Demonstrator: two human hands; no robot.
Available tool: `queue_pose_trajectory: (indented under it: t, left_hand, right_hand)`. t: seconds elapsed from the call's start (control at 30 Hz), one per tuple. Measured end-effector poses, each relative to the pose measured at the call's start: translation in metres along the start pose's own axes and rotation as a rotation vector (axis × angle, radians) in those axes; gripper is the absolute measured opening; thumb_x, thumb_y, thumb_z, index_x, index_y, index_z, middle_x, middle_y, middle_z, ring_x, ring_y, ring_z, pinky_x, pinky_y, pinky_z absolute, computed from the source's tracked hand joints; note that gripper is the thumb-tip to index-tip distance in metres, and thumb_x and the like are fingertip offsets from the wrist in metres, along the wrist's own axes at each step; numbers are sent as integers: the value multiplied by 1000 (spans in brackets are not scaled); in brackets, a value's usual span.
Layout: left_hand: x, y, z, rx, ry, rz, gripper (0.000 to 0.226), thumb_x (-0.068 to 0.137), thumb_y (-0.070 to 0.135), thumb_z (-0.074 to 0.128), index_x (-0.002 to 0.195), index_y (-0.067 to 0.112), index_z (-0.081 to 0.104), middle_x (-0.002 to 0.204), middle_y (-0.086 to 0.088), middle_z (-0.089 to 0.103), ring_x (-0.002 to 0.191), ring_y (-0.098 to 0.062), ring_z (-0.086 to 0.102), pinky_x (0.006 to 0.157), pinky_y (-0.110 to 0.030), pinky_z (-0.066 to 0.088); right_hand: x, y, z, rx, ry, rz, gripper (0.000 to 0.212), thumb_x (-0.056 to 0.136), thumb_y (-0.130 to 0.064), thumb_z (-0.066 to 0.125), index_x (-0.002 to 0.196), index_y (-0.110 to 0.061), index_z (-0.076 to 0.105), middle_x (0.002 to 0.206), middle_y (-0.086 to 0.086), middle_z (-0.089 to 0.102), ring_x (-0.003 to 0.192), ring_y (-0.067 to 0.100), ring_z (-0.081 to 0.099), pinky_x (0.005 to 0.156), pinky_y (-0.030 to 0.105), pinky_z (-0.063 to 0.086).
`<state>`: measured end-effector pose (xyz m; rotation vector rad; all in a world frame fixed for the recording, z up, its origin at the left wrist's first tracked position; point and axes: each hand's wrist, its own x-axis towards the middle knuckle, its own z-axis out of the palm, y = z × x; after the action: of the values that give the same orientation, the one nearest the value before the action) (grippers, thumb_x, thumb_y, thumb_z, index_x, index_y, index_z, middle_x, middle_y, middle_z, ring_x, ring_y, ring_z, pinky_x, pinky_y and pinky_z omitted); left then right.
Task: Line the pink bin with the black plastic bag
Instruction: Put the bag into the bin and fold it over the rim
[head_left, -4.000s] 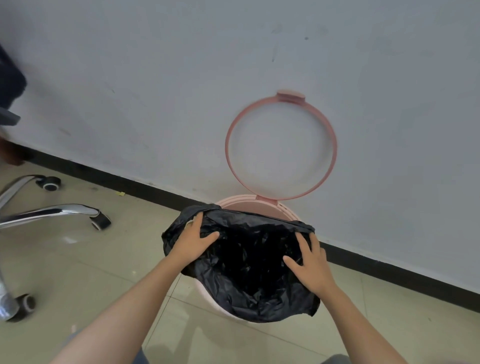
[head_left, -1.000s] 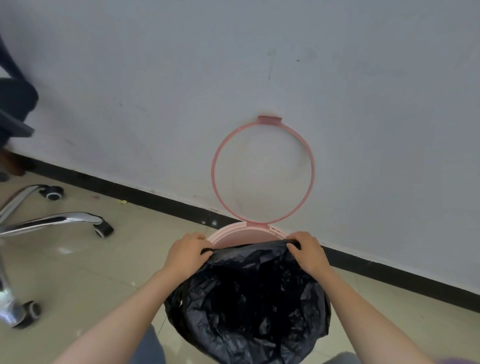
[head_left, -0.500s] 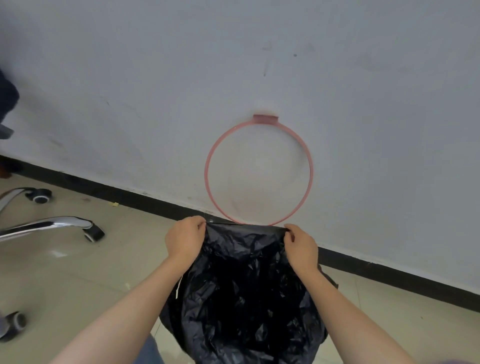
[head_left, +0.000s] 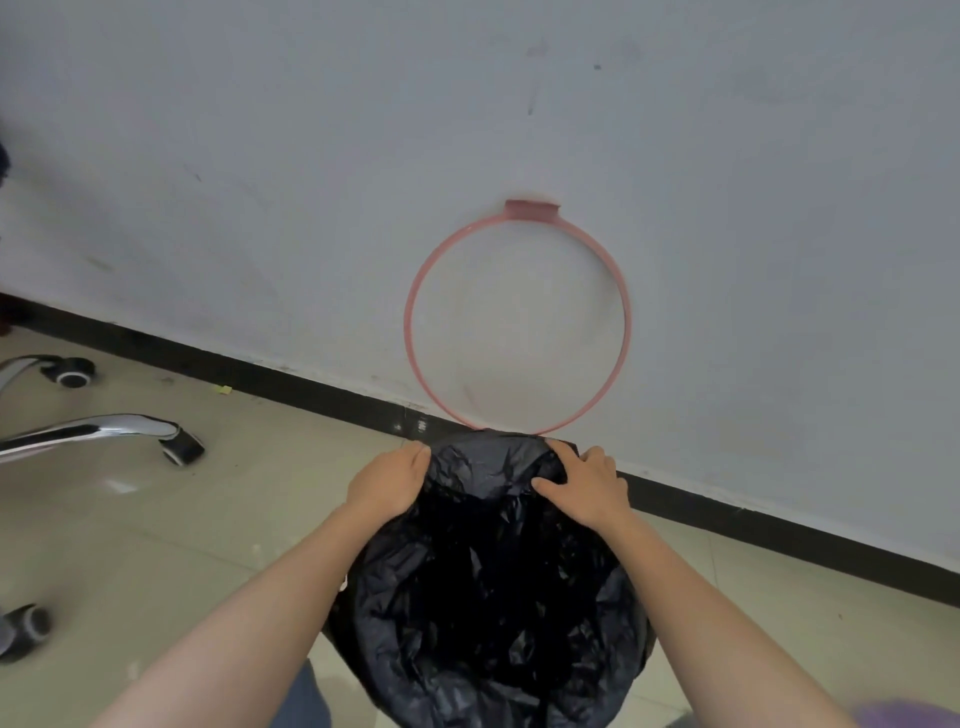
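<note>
The black plastic bag (head_left: 493, 597) lies spread wide over the pink bin, whose body and rim are hidden under it. The bin's pink ring lid (head_left: 519, 322) stands open, leaning against the wall behind. My left hand (head_left: 389, 480) grips the bag's far edge on the left. My right hand (head_left: 587, 486) rests with fingers spread on the bag's far edge on the right, pressing it down. Both hands are at the back of the bin, just below the ring.
A grey wall with a black skirting strip (head_left: 260, 374) runs behind the bin. Chrome legs and castors of an office chair (head_left: 104, 431) stand on the tiled floor at the left. A purple blur shows at the bottom right corner.
Both hands carried the bag's edge from the bin's sides to its back rim, which is now covered. My right hand went from pinching the edge to lying flat on it.
</note>
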<state>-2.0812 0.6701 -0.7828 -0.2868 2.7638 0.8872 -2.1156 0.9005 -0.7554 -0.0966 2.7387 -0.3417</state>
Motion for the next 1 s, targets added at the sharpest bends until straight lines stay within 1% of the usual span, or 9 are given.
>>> queue_pose_trajectory:
  t: [0.13, 0.3, 0.4, 0.47, 0.6, 0.77, 0.87, 0.93, 1.0]
  left_hand:
    - [-5, 4, -13, -37, 109, -4, 37, 98, 25, 30, 122, 7, 52, 129, -18, 53, 116, -34, 48, 93, -38, 37]
    - [-62, 10, -5, 321, 463, 168, 46, 90, 33, 40, 126, 4, 47, 132, -26, 48, 119, -43, 46, 90, -52, 44]
    - [-80, 1, 12, 265, 171, 45, 65, 93, 43, 35, 142, 8, 11, 151, -18, 19, 133, -33, 28, 101, -40, 37]
    - [-79, -3, 16, 177, 128, 10, 72, 92, 40, 41, 143, 9, 1, 150, -14, 20, 126, -29, 36, 92, -34, 44]
    - [-64, -3, 8, 2, 115, -67, 62, 86, 37, 55, 134, 9, 28, 128, -14, 48, 104, -30, 54, 78, -35, 46]
    - [-54, -8, -8, -453, -25, -185, 62, 85, 43, 56, 132, 8, 35, 134, -15, 48, 118, -30, 47, 97, -40, 40]
    - [-67, -7, -9, -108, 172, -78, 64, 91, 46, 40, 138, 6, 24, 141, -19, 38, 127, -34, 37, 100, -44, 35]
    - [-76, -2, -6, 215, 266, 131, 61, 89, 45, 33, 134, 3, 34, 137, -21, 44, 123, -38, 42, 94, -48, 42]
    - [-77, 2, -2, 412, 221, 269, 60, 81, 42, 35, 125, 3, 48, 130, -20, 53, 117, -38, 52, 85, -50, 49]
  right_hand:
    - [-22, 4, -4, -65, 230, 54, 59, 85, -58, 41, 137, -34, 31, 140, 13, 27, 133, 30, 18, 106, 44, 23]
    - [-64, 32, 13, -90, 124, 26, 67, 87, -65, 29, 144, -37, 7, 156, 7, -5, 142, 30, -7, 114, 49, 10]
    - [-71, 42, 23, 28, 55, 15, 67, 90, -57, 34, 144, -37, 2, 157, 5, 0, 141, 30, 10, 110, 44, 28]
    - [-70, 43, 30, 135, 85, 4, 65, 91, -48, 41, 144, -37, 5, 155, 4, 9, 136, 30, 25, 103, 39, 37]
    - [-65, 43, 35, 235, 138, -10, 63, 90, -41, 47, 142, -38, 12, 152, 6, 21, 120, 29, 45, 93, 36, 44]
    - [-68, 42, 26, 240, 112, 37, 63, 90, -49, 44, 143, -36, 13, 155, 9, 12, 141, 29, 12, 111, 43, 23]
    - [-77, 31, 14, -66, 283, -87, 56, 92, -49, 34, 143, -29, 21, 155, 13, 14, 143, 30, 8, 114, 46, 19]
    - [-75, 21, 10, -335, 412, -341, 50, 84, -44, 41, 128, -23, 50, 142, 15, 43, 134, 34, 32, 103, 49, 40]
    - [-68, 10, 12, -616, 379, -574, 50, 69, -44, 61, 114, -22, 62, 129, 11, 58, 124, 31, 47, 98, 50, 40]
